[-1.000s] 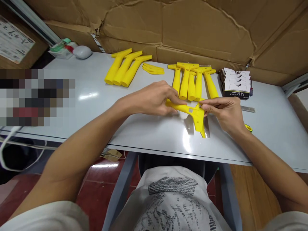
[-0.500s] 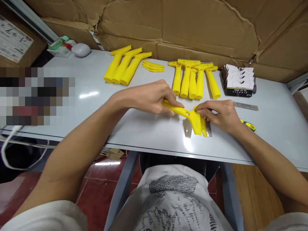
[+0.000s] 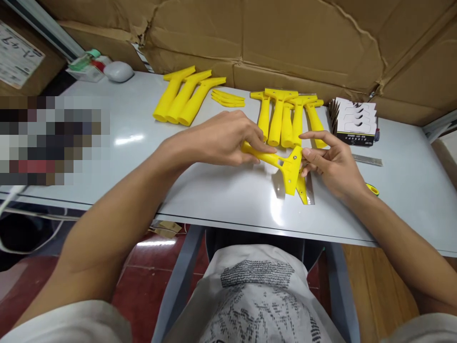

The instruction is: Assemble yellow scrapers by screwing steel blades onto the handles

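My left hand (image 3: pixel 232 140) is closed around the handle of a yellow scraper (image 3: pixel 292 174), held just above the table with its head pointing right. A small screw (image 3: pixel 294 157) shows in the upper hole of the head. Beside that edge is my right hand (image 3: pixel 332 164), index finger stretched out and thumb apart from it; its lower fingers are partly hidden, so I cannot tell how firmly they touch the head. Just under the head lies a yellow strip (image 3: pixel 303 193) on a thin metal blade (image 3: pixel 310 190).
Yellow handles (image 3: pixel 174 100) and thin yellow strips (image 3: pixel 227 98) lie at the back left. Several scrapers (image 3: pixel 276 116) stand behind my hands. A box of white cards (image 3: pixel 355 121), a metal blade (image 3: pixel 367 160) and a yellow-green tool (image 3: pixel 372 189) are to the right.
The scraper head has lifted and turned to face up more, and a screw now shows in it. My right index finger has straightened away from the head.
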Motion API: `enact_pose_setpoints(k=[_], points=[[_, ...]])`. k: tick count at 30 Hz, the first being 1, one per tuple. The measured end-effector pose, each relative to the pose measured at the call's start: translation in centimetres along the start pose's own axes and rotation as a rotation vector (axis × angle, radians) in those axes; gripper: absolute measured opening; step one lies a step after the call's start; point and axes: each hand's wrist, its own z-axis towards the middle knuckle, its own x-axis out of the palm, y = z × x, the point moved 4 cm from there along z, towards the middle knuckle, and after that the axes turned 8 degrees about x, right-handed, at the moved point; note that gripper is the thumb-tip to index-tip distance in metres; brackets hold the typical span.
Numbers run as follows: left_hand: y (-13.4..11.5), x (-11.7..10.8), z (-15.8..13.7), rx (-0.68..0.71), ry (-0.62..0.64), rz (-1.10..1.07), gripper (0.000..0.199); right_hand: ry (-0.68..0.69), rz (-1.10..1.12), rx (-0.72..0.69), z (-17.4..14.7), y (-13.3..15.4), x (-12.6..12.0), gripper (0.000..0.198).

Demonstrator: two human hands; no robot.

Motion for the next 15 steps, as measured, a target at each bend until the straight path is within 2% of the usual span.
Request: enact_pose_setpoints(k=[12, 15], points=[[0.55, 0.77, -0.07, -0.011, 0.075, -0.033, 0.031, -0.017, -0.096, -0.014, -0.75, -0.42, 0.34, 0.027], [0.78, 0.98, -0.06, -0.010, 0.091, -0.043, 0.032, 0.005, -0.085, 0.008, -0.80, -0.47, 0.64, 0.030]])
